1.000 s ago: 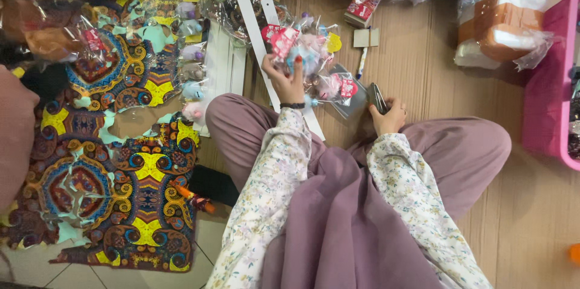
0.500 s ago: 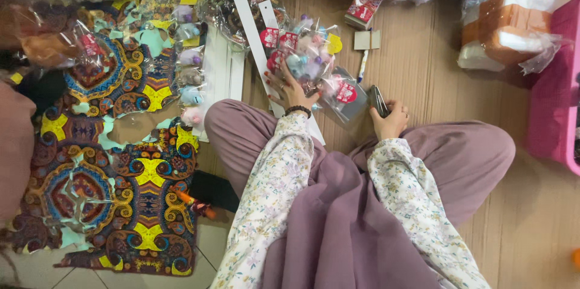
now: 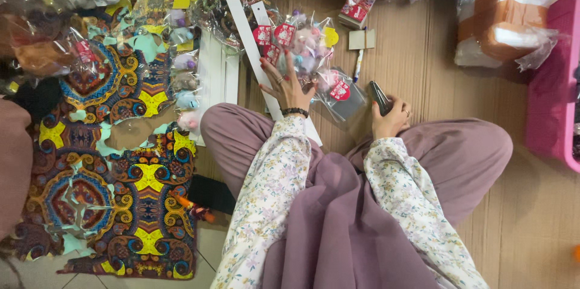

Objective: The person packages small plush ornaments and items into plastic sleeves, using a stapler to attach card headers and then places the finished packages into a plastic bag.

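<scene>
I sit cross-legged in mauve trousers and floral sleeves. My left hand lies with fingers spread on a heap of small clear packets holding pastel plush trinkets with red tags. It also rests across a long white punched strip that runs under the heap. My right hand stays by my right knee, closed around a dark stapler-like tool that points up and left.
A pen and a small card lie right of the packets. A patterned cloth with more bagged trinkets covers the left. A pink bin and a wrapped orange-white block stand at the right.
My left hand has lowered the packets it held up onto the heap and now lies flat on them with fingers spread. The right hand has barely moved.
</scene>
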